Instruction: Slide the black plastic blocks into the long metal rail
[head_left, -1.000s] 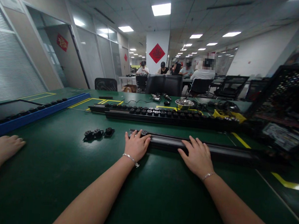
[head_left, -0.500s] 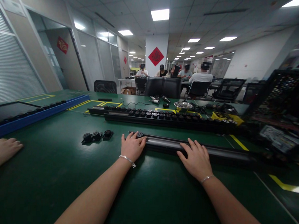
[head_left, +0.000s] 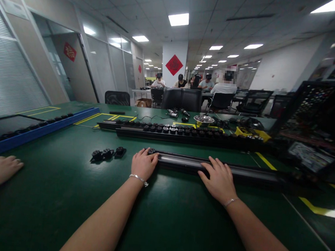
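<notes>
A long black channel-shaped rail (head_left: 182, 162) lies crosswise on the green table in front of me. My left hand (head_left: 144, 164) is at its left end, thumb and fingers closed around a small round-topped black socket module (head_left: 152, 151) sitting in the channel. My fingers partly hide that module and the rail's end. Farther right, my right hand (head_left: 219, 179) lies across the rail, thumb on the near side and fingers reaching over the top, gripping it. Several loose black socket modules (head_left: 106, 154) stand on the table left of my left hand.
Beyond lie black rails (head_left: 166, 135) filled with socket modules. A blue rail (head_left: 50, 129) runs along the left; another person's hand (head_left: 8, 166) rests near it. A metal bowl (head_left: 204, 120) and yellow tray (head_left: 253, 135) stand farther back. Dark equipment (head_left: 316, 127) is at right.
My left hand and the socket module under it have shifted slightly left along the rail. My right hand stays in nearly the same place on the rail.
</notes>
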A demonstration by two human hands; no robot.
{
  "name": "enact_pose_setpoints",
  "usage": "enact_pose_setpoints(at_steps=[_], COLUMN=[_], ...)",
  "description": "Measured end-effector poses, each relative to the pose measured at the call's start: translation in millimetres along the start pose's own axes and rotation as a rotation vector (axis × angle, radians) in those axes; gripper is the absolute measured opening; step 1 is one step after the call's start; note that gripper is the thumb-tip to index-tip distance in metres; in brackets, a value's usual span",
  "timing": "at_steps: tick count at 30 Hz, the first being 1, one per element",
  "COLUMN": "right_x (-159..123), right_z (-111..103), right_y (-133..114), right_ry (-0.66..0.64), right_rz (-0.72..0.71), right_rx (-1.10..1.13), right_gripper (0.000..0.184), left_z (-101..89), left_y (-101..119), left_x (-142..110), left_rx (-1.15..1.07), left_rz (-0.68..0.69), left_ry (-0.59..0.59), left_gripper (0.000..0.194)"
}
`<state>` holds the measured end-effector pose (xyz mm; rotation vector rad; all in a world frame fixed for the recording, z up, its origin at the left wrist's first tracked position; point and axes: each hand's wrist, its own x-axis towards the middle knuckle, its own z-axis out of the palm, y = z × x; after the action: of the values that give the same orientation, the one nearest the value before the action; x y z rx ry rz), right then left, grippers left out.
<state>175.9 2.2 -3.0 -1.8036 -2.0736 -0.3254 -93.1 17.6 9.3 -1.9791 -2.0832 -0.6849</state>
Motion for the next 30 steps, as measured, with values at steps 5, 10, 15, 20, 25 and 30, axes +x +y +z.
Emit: enact_pose_setpoints(at_steps=[5,10,15,20,25,30], right_x=[0.3,0.4,0.2,0.5,0.6,0.7], right_z=[0.4,1.0,2.1,1.9,3.1,6.5], right_y=[0.4,1.1,1.8,1.4,1.9,4.2], right_ry=[-0.008,-0.005,0.005,-0.003,-0.004,0.011], right_rz=[-0.001,-0.004,-0.008,-0.005,-0.008,-0.016], right_rx=[-0.002,0.002,0.009,0.012,0.009,0.006], right_gripper=[0.039,0.038,0.038,0.038,0.039,0.039], left_z=[3.9,7.5,7.1,2.4,-1.4,-2.2], left_y=[-4.4,-8.9,-12.5,-15.4,-18.4,-22.9], left_x=[1.7,3.0,3.9,5.4,6.2,7.0], left_rx=[-0.016,-0.019,-0.046,-0.07,-0.098,-0.108], left_rz=[0.015,0.024,-0.025,-0.087,-0.145,-0.187], left_ry=[0.013,0.038,0.027,0.008,-0.019,-0.002], left_gripper=[0.032,0.034,0.035,0.037,0.038,0.04])
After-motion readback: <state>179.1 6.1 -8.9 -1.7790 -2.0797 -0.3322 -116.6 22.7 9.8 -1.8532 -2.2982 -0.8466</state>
